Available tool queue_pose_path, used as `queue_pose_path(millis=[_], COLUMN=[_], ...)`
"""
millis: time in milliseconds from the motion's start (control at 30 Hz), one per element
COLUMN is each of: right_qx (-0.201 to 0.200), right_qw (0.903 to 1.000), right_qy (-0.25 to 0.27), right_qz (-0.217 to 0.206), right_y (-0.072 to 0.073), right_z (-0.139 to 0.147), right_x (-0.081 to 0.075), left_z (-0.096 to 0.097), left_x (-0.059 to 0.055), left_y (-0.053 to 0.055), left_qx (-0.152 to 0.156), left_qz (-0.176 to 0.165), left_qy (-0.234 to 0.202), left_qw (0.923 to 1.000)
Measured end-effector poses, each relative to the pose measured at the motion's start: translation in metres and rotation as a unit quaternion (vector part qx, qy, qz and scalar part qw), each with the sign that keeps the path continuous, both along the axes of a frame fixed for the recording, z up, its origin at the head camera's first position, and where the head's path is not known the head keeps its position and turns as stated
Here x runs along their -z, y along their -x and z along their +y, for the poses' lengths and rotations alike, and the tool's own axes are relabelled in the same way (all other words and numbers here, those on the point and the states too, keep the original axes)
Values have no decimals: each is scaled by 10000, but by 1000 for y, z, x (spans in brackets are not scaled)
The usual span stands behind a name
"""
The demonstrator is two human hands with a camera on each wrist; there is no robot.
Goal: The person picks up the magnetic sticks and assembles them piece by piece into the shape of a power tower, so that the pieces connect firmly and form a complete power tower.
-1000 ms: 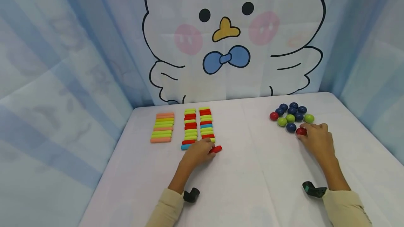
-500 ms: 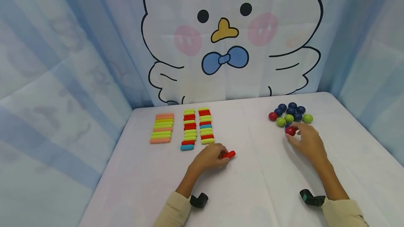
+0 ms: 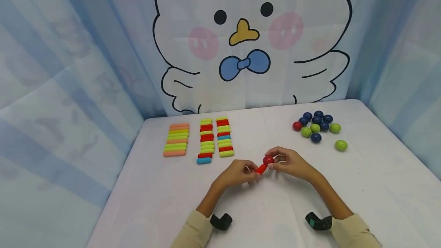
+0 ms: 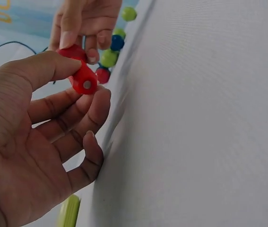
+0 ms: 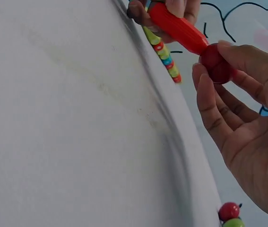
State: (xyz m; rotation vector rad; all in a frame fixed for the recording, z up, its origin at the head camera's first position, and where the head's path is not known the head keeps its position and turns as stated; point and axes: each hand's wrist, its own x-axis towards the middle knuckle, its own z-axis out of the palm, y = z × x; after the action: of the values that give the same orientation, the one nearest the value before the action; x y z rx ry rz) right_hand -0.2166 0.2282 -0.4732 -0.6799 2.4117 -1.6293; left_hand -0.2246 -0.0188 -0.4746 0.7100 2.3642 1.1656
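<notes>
My left hand (image 3: 237,172) pinches a red ribbed rod (image 3: 261,169) between thumb and fingers. In the left wrist view a small grey disc shows on the near end of that rod. Facing it, my right hand (image 3: 291,163) holds a dark red ball (image 3: 268,160) by the fingertips. Rod and ball meet end to end, as the right wrist view shows with the ball (image 5: 216,65) at the tip of the rod (image 5: 178,28). Both hands are at the middle of the white table (image 3: 255,209).
Left of the hands lie a row of orange and green rods (image 3: 176,141) and two rows of green, red and blue rods (image 3: 207,137). At the back right sits a cluster of blue, green and red balls (image 3: 316,119). One green ball (image 3: 341,145) lies apart.
The right hand has carried the red ball leftward from the cluster to the middle. The left hand has moved right with the red rod, away from the rows, and the two pieces now meet.
</notes>
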Motion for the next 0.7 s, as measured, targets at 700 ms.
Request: queue_pose_path(millis=[700], right_qx=[2015], right_qw=[9749], right_qy=[-321], right_qz=[887], right_y=[22], right_z=[13], right_x=[1], left_z=[-9], left_x=[9], left_y=[4], left_qx=[-1216], left_qz=[-1759], left_qy=[-1543], left_qw=[9646])
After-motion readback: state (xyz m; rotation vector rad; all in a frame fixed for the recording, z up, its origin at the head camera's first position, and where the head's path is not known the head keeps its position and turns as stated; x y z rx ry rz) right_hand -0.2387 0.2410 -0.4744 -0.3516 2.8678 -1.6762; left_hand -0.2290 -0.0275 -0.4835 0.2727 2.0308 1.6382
